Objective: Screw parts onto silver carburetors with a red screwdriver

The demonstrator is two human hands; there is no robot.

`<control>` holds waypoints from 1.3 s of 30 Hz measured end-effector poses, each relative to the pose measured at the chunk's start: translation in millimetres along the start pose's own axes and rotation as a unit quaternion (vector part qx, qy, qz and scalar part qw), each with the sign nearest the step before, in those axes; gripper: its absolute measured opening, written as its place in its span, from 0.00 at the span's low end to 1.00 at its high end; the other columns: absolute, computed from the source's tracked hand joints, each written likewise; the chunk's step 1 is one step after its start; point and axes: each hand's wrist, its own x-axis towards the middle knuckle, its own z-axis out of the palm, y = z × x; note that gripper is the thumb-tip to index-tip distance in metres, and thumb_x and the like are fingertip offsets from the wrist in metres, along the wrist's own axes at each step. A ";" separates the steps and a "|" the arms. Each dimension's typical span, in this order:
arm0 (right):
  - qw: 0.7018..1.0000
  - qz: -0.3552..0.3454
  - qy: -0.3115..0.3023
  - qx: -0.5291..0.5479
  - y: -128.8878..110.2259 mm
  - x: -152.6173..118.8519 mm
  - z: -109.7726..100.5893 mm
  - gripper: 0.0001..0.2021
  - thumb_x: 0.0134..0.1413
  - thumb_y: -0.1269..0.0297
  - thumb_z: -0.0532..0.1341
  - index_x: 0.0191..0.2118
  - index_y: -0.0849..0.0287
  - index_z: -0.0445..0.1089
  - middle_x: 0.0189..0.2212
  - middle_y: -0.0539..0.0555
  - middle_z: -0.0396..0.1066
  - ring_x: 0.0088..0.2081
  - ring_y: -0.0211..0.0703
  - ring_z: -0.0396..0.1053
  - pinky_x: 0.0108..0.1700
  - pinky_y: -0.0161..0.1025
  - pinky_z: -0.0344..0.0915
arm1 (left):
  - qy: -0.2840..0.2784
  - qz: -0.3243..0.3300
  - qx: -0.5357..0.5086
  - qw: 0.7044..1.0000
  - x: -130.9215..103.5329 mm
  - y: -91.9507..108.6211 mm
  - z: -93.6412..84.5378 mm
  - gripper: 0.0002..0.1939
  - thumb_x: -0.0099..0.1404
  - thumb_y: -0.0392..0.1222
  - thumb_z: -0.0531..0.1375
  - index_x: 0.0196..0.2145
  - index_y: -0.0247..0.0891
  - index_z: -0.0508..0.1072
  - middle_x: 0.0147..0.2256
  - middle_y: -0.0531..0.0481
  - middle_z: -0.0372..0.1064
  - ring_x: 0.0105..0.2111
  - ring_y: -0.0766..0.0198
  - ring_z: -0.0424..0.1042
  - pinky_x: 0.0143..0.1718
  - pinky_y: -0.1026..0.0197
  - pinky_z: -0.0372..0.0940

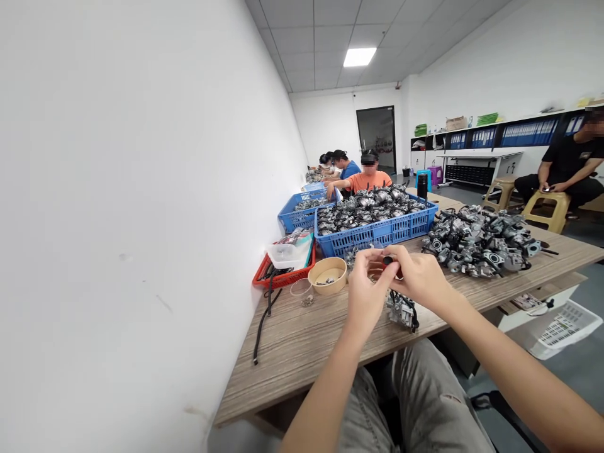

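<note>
My left hand (367, 290) and my right hand (418, 277) meet above the table's front part, fingertips together around a small dark round piece (387, 260). Something reddish shows beside it between the fingers; its shape is mostly hidden. Below the hands, a metal carburetor-like part (401, 311) with black tubing rests on the wood-grain table (302, 336). Left of my left hand stands a tan round bowl (327, 277) with small metal bits inside. A clear cup (306, 294) is beside the bowl.
A blue crate (377, 231) full of metal parts stands behind my hands. More parts lie in a pile (481, 242) at the right. A red basket (287, 274) and black hoses (260, 333) are at the left, near the white wall. People sit farther back and at the right.
</note>
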 end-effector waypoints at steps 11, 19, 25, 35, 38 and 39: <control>0.927 0.278 0.174 0.184 16.5 -183.5 25.7 0.15 0.65 0.47 0.61 0.41 0.55 0.70 0.24 0.49 0.74 0.22 0.43 0.73 0.27 0.39 0.71 | 0.029 0.005 -0.121 0.992 -19.9 -4.4 20.7 0.20 0.73 0.59 0.55 0.39 0.39 0.74 0.28 0.52 0.69 0.30 0.63 0.71 0.35 0.61 0.68; 0.718 0.673 0.061 0.166 102.0 -301.5 53.6 0.15 0.70 0.54 0.62 0.51 0.61 0.71 0.42 0.53 0.75 0.37 0.39 0.75 0.39 0.40 0.75 | 0.131 0.017 -0.163 0.978 -2.5 -13.6 44.7 0.27 0.61 0.67 0.67 0.32 0.41 0.65 0.24 0.57 0.66 0.21 0.70 0.63 0.22 0.68 0.60; 0.652 0.667 -0.224 0.283 87.5 -308.5 107.5 0.17 0.69 0.56 0.64 0.57 0.60 0.71 0.53 0.57 0.73 0.48 0.47 0.75 0.49 0.49 0.76 | 0.167 0.010 -0.176 0.970 8.4 -15.9 46.6 0.32 0.60 0.76 0.62 0.30 0.41 0.67 0.18 0.61 0.57 0.15 0.72 0.55 0.16 0.69 0.53; 0.696 0.554 -0.359 0.282 81.4 -309.9 125.5 0.16 0.69 0.54 0.63 0.55 0.59 0.71 0.53 0.57 0.74 0.49 0.47 0.75 0.51 0.50 0.75 | 0.201 0.005 -0.174 0.964 18.6 -12.3 46.2 0.29 0.66 0.68 0.61 0.24 0.41 0.61 0.16 0.62 0.53 0.11 0.73 0.52 0.13 0.68 0.48; 0.706 0.542 -0.363 0.276 80.5 -308.5 126.3 0.16 0.70 0.54 0.63 0.54 0.59 0.72 0.51 0.57 0.74 0.47 0.46 0.75 0.50 0.49 0.75 | 0.215 0.009 -0.188 0.958 18.5 -12.4 50.1 0.30 0.64 0.72 0.60 0.26 0.41 0.60 0.16 0.62 0.53 0.11 0.73 0.50 0.13 0.69 0.45; 0.709 0.539 -0.362 0.274 80.1 -308.2 126.5 0.16 0.70 0.54 0.62 0.53 0.59 0.72 0.50 0.56 0.75 0.46 0.45 0.75 0.49 0.48 0.75 | 0.224 0.012 -0.189 0.956 18.7 -13.0 51.5 0.31 0.62 0.73 0.61 0.26 0.41 0.60 0.17 0.62 0.55 0.11 0.73 0.52 0.13 0.69 0.47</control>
